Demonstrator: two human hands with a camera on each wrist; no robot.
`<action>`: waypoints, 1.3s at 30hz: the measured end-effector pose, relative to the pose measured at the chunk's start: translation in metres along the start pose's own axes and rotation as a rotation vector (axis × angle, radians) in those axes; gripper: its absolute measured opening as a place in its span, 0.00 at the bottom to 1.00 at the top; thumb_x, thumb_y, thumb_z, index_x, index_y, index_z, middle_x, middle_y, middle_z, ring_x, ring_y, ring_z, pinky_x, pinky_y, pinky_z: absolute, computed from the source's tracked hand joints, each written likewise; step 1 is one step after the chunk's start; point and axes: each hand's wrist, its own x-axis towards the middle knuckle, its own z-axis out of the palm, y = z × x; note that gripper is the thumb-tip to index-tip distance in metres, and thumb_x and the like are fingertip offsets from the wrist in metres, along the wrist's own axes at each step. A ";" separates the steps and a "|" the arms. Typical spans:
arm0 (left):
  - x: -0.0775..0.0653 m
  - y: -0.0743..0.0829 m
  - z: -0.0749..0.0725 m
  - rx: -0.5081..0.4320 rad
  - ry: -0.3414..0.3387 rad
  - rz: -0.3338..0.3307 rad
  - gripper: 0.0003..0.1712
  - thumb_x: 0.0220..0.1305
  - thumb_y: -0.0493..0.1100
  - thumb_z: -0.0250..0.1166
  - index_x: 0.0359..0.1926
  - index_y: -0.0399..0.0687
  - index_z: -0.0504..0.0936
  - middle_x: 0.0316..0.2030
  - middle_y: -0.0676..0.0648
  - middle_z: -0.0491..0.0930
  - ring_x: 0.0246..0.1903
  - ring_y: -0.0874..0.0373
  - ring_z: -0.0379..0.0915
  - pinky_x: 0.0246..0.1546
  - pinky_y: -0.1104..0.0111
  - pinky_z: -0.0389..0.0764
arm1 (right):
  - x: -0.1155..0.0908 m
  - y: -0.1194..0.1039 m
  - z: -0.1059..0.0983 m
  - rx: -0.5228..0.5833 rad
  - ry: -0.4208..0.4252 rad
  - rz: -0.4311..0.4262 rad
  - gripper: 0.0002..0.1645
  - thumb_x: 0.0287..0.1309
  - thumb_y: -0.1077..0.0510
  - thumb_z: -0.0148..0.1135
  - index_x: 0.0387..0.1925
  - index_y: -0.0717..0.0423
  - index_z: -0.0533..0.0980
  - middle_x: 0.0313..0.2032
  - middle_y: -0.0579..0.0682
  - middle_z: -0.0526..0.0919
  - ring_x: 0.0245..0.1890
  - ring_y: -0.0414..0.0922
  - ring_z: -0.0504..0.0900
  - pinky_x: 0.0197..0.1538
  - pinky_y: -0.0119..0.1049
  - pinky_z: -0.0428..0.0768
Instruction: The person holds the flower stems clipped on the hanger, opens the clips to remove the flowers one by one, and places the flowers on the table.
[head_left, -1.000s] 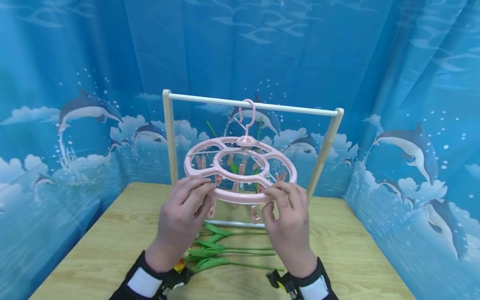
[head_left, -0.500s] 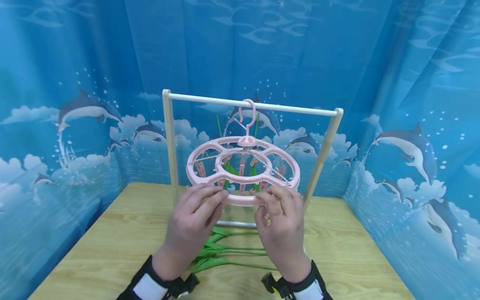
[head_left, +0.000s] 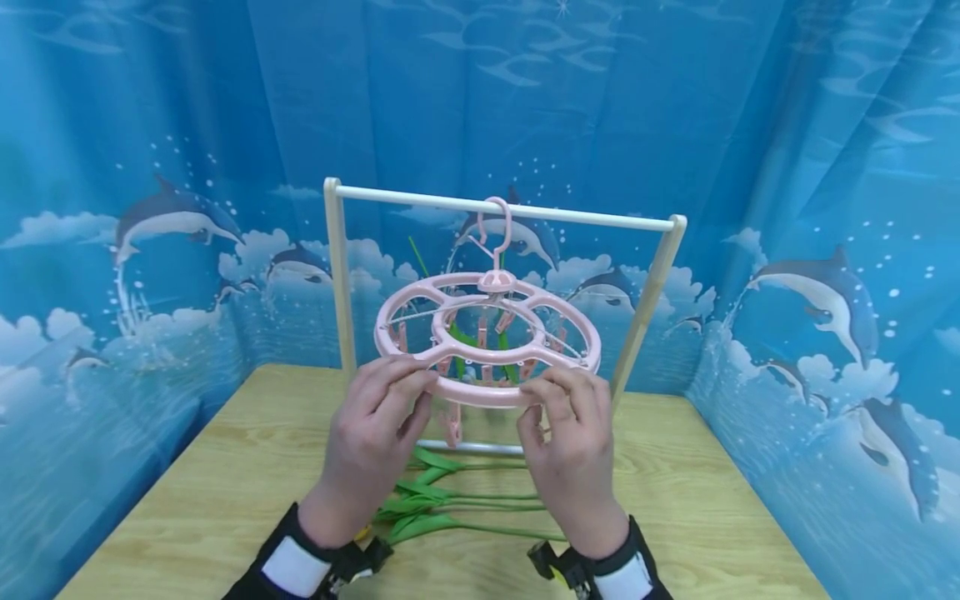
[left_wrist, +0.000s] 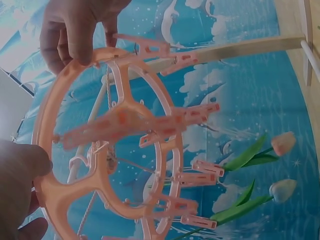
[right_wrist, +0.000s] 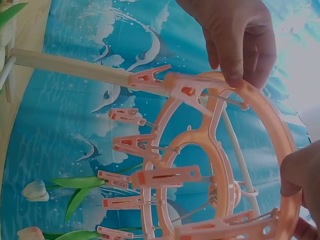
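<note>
A pink round clip hanger [head_left: 480, 396] hangs by its hook from the white rod [head_left: 420, 199] of a wooden rack. My left hand [head_left: 375, 433] pinches the front rim at its left. My right hand [head_left: 573, 442] grips the same rim farther right, thumb below and fingers on top. Pink clips [left_wrist: 197, 178] dangle under the ring, some blurred in the left wrist view. Two artificial tulips hang head down from clips on the far side; their heads show in the left wrist view, one pinkish tulip [left_wrist: 283, 144] and one white tulip [left_wrist: 283, 191].
Several green-stemmed artificial flowers [head_left: 442, 504] lie on the wooden table [head_left: 697, 500] in front of the rack, partly hidden by my left hand. The rack's wooden side posts [head_left: 649, 308] stand on both sides of the hanger. A blue dolphin-print curtain [head_left: 465, 100] surrounds the table.
My hands slid closer together along the rim, then moved apart again, still holding it. The hanger has shifted slightly to the right, and its clips and hanging stems have swung.
</note>
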 end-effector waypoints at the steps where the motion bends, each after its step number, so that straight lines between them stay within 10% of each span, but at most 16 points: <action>1: 0.000 -0.001 0.000 0.005 -0.001 -0.001 0.17 0.61 0.31 0.78 0.51 0.41 0.90 0.51 0.41 0.90 0.56 0.45 0.86 0.59 0.54 0.91 | 0.000 0.001 0.000 -0.003 -0.001 0.003 0.19 0.48 0.75 0.68 0.43 0.61 0.83 0.47 0.60 0.85 0.48 0.60 0.78 0.48 0.54 0.84; 39: 0.000 -0.005 0.000 -0.015 0.015 0.023 0.22 0.54 0.30 0.83 0.52 0.43 0.93 0.49 0.44 0.94 0.54 0.46 0.89 0.57 0.55 0.92 | -0.003 -0.001 0.001 0.030 -0.037 0.022 0.21 0.47 0.72 0.72 0.46 0.58 0.83 0.48 0.58 0.86 0.50 0.60 0.78 0.52 0.54 0.79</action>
